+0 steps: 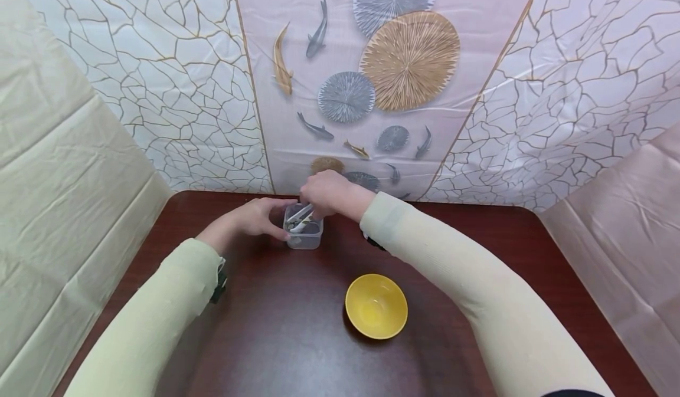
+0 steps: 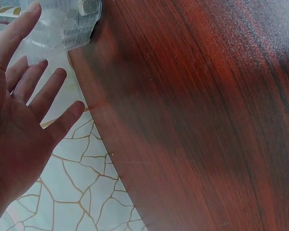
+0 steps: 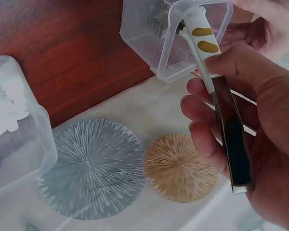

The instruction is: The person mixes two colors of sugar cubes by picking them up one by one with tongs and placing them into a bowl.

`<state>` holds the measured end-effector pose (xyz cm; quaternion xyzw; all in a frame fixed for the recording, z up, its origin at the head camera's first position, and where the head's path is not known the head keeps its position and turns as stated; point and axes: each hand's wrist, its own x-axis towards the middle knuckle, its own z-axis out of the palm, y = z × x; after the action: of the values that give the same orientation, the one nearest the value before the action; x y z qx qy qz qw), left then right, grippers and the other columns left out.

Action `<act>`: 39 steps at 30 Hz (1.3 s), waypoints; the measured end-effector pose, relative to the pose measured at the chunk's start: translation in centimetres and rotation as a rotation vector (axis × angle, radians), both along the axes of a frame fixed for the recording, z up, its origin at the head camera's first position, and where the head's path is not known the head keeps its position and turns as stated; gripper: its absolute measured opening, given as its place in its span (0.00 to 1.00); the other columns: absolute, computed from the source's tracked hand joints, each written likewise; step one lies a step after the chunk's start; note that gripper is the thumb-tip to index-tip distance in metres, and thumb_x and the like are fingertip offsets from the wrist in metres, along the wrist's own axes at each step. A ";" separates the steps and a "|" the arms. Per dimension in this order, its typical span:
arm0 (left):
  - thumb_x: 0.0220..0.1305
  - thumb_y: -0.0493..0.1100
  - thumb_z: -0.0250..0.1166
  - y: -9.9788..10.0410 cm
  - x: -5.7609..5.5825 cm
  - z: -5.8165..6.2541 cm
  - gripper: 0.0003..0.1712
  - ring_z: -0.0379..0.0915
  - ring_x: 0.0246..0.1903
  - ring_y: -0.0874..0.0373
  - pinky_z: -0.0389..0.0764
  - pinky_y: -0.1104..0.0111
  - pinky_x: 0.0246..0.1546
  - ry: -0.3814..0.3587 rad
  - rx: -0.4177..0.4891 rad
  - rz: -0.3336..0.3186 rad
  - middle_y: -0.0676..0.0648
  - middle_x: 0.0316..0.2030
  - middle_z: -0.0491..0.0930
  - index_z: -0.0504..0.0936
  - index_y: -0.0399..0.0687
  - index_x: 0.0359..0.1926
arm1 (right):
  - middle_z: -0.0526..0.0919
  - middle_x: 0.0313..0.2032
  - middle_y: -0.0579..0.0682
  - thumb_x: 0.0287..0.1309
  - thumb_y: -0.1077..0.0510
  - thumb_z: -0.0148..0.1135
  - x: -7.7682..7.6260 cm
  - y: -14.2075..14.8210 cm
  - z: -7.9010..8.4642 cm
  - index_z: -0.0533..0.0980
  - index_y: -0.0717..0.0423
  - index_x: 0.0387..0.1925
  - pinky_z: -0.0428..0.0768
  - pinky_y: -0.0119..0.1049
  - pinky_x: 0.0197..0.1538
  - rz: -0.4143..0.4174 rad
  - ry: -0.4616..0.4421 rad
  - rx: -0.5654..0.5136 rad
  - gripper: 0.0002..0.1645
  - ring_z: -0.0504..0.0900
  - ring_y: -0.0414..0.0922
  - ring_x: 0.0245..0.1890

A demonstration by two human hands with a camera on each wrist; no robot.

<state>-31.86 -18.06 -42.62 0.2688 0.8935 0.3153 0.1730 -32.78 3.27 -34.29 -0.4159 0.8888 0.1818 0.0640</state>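
My right hand (image 1: 330,192) grips a pair of tongs (image 3: 209,53) with white arms, gold ovals and a shiny metal end. Their tips reach inside a small clear plastic container (image 1: 304,242) near the table's back edge. Greyish pieces (image 3: 164,18) lie in that container, around the tips. On its left side my left hand (image 1: 260,217) holds the container, thumb at the front corner and a finger at the back. The other fingers of this hand spread out, as the left wrist view shows.
A yellow bowl (image 1: 376,314) stands on the dark red wooden table (image 1: 265,326), nearer to me. Another clear container (image 3: 26,163) with white pieces (image 3: 9,103) sits near the back edge, mostly hidden under my right sleeve in the head view. Patterned cloth (image 1: 202,72) hangs behind.
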 end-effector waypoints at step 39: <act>0.60 0.47 0.81 0.0 0.2 0.1 0.52 0.68 0.73 0.41 0.64 0.43 0.75 -0.024 -0.009 0.037 0.38 0.73 0.74 0.66 0.44 0.81 | 0.90 0.37 0.44 0.61 0.54 0.73 -0.2 2.9 1.6 0.91 0.44 0.41 0.84 0.46 0.48 0.025 -0.040 -0.106 0.07 0.86 0.49 0.41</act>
<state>-31.65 -18.07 -42.55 0.2475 0.8977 0.3176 0.1791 -33.02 6.22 -32.66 -0.4333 0.8905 0.1268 0.0573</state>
